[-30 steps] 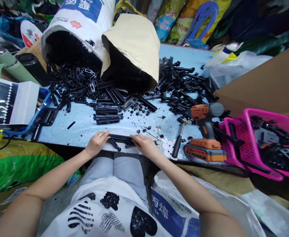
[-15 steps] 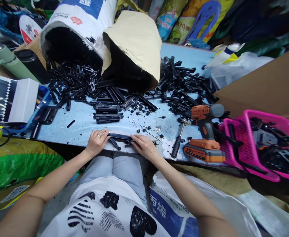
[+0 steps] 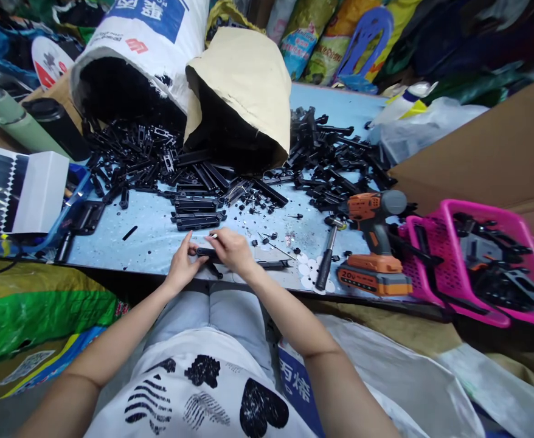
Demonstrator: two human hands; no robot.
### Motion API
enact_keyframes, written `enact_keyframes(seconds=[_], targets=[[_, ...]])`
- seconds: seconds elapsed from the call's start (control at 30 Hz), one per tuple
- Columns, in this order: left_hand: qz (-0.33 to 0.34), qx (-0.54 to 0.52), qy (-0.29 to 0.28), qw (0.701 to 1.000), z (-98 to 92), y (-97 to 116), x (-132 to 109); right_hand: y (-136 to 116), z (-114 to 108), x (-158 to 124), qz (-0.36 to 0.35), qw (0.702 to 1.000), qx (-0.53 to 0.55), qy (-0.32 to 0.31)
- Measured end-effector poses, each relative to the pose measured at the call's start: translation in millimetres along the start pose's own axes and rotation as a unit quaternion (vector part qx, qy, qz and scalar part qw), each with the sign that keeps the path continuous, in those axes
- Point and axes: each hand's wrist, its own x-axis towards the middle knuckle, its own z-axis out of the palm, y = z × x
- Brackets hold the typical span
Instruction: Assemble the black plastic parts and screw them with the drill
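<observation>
Near the front edge of the table, my left hand (image 3: 183, 266) is closed around the left end of a long black plastic bar (image 3: 207, 252). Just above this bar, my right hand (image 3: 236, 250) has thumb and fingers pinched together; whatever small thing is between them is too tiny to name. Below the bar, another black part (image 3: 214, 269) lies at a slant. To the right of my right hand rests one more thin black part (image 3: 272, 264). Several black bars (image 3: 198, 220) are stacked beyond my hands.
An orange cordless drill (image 3: 371, 213) and a hammer (image 3: 326, 261) are at the right, beside a pink basket (image 3: 444, 237) of black parts. Behind are heaps of black parts (image 3: 125, 143), a beige sack (image 3: 242, 67) and a white sack (image 3: 112, 42). A blue tray (image 3: 73, 191) sits left.
My right hand has moved left from the bar's right end to above its left part, fingers now pinched. My left hand still holds the bar. The view has shifted slightly.
</observation>
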Motion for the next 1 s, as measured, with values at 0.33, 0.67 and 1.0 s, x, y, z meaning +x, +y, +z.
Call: enact_keyframes(seconds=[0.33, 0.67, 1.0], targets=[[0.093, 0.070, 0.064, 0.991, 2.6, -9, -15, 105, -25, 26, 0.221, 0.949, -0.197, -0.111], [0.134, 0.085, 0.095, 0.983, 7.7, -14, -16, 137, -11, 64, 0.282, 0.935, -0.173, -0.129], [0.111, 0.146, 0.130, 0.974, 2.4, 6, -33, 49, 15, 10, 0.122, 0.968, 0.194, 0.102]])
